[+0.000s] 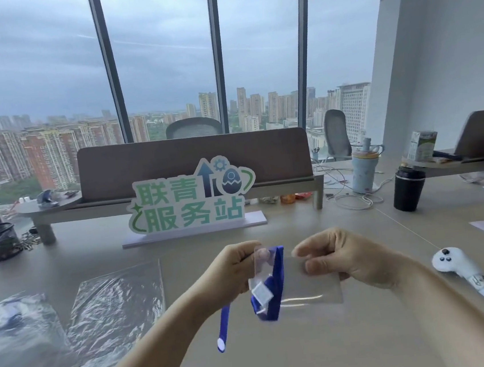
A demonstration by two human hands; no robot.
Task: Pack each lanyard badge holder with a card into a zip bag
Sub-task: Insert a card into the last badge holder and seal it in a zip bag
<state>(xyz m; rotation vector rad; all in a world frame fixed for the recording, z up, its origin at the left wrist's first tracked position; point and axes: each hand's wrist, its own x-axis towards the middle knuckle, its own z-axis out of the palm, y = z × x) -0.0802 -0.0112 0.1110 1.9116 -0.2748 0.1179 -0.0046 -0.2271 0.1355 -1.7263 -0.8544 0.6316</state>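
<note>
both hands were up over the desk [327, 350], near each other. left hand [232, 269] pinched the top end of the clear badge holder [260, 271], with its fingers curled round it. blue lanyard [269, 294] was bunched up beside the holder, and one loose end hung down with a white tip. right hand [336, 258] pinched the edge of a clear zip bag [311, 286] between thumb and fingers. the lanyard and the holder were at the bag's left edge; how far in they were could not be told. more clear bags [111, 313] lay flat on the desk to the left. a white controller [460, 269] lay to the right. a green and white sign [191, 199] stood behind the hands.
</note>
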